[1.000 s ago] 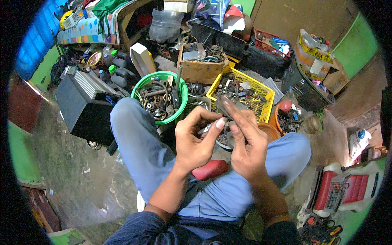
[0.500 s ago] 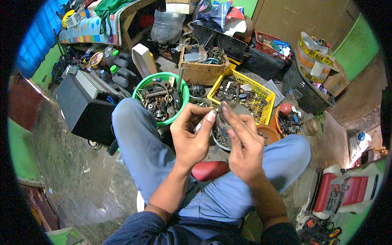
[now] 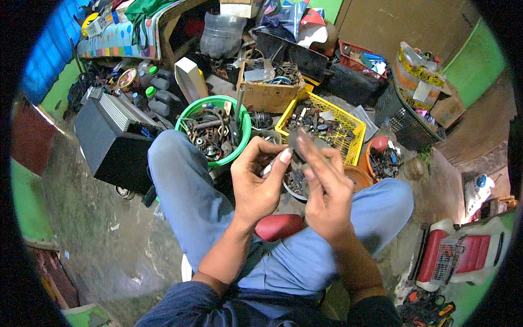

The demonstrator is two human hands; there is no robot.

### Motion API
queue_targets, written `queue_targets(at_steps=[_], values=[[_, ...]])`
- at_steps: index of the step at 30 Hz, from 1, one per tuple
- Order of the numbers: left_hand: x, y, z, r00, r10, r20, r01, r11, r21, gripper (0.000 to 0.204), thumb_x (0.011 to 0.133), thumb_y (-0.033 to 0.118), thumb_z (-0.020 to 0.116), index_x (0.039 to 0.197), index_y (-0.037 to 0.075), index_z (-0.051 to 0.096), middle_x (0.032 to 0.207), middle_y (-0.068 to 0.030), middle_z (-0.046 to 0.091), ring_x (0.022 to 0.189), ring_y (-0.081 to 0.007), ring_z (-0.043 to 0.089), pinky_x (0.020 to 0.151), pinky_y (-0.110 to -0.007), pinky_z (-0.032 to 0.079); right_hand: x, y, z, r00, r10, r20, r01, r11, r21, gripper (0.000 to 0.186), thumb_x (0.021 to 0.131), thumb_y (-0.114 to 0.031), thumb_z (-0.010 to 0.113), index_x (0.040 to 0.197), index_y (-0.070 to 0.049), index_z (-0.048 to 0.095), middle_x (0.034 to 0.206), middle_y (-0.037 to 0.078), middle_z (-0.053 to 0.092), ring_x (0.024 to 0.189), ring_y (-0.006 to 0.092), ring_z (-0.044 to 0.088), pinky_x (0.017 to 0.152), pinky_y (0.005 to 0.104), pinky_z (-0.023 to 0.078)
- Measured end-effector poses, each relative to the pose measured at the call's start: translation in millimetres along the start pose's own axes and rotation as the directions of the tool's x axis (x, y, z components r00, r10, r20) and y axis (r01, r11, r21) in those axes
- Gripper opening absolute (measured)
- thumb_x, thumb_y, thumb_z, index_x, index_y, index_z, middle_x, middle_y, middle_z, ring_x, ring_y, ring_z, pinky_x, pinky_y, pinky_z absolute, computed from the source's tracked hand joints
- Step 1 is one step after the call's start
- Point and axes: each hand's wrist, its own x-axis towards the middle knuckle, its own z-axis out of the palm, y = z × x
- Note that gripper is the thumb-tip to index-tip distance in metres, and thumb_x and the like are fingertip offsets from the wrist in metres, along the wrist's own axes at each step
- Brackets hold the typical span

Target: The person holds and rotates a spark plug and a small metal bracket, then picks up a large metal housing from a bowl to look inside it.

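In front of my lap, my left hand is closed in a pinch, thumb against forefinger. A small pale bit shows below its fingers, too covered to name. My right hand faces it, its fingertips almost meeting the left thumb. A dark, flat, thin piece is pressed under the right fingers, which are slightly blurred. Whether it touches the thing in the left pinch cannot be told. Below the hands, between my legs, is a smooth red rounded object.
Just ahead stand a green tub of metal parts, a yellow crate of small parts and a cardboard box of cables. An orange bucket sits right. A black box-shaped case lies left beside my knee.
The right fingers and the dark flat piece have shifted slightly, with the piece now tilted differently. My left hand has moved a little to the right, keeping its pinch.
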Motion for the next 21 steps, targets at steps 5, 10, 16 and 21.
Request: queue_targets(at_steps=[5, 10, 16, 21], values=[[-1, 2, 4, 0.998, 0.05, 0.047, -0.05, 0.999, -0.001, 0.011, 0.092, 0.006, 0.069, 0.092, -0.002, 0.061, 0.08, -0.0037, 0.063, 0.073, -0.0061, 0.057, 0.065, -0.021, 0.046, 7, -2, -3, 0.999, -0.041, -0.014, 0.04, 0.999, -0.028, 0.044, 0.091, 0.004, 0.057, 0.135, -0.003, 0.059, 0.136, 0.019, 0.059, 0.11, 0.0349, 0.061, 0.098, 0.0401, 0.045], [-3, 3, 1, 0.985, 0.118, 0.123, -0.13, 0.987, 0.095, 0.011, 0.091, 0.005, 0.069, 0.092, -0.003, 0.061, 0.081, -0.005, 0.064, 0.073, -0.007, 0.058, 0.066, -0.023, 0.047, 1, 1, -1, 0.999, 0.038, -0.021, -0.037, 0.998, 0.059, 0.039, 0.096, -0.004, 0.054, 0.136, -0.002, 0.059, 0.134, 0.019, 0.061, 0.107, 0.0316, 0.062, 0.093, 0.0381, 0.048], [2, -1, -3, 0.999, 0.039, -0.015, -0.039, 0.999, -0.026, 0.013, 0.094, 0.009, 0.067, 0.093, -0.001, 0.06, 0.08, -0.0031, 0.063, 0.073, -0.0056, 0.057, 0.066, -0.022, 0.045, -4, 5, -2, 0.864, 0.501, 0.049, -0.419, 0.662, 0.621, 0.039, 0.106, -0.021, 0.046, 0.135, 0.004, 0.055, 0.105, 0.013, 0.068, 0.091, 0.0134, 0.063, 0.075, 0.0296, 0.055], [2, 2, -2, 1.0, 0.024, 0.004, -0.024, 0.998, -0.057, 0.012, 0.094, 0.008, 0.067, 0.094, -0.001, 0.059, 0.08, -0.002, 0.061, 0.072, -0.0053, 0.056, 0.065, -0.021, 0.045, -1, 8, -3, 0.871, 0.488, 0.063, -0.393, 0.614, 0.685, 0.041, 0.106, -0.023, 0.046, 0.136, 0.004, 0.053, 0.113, 0.012, 0.066, 0.085, 0.0129, 0.064, 0.071, 0.0285, 0.057]])
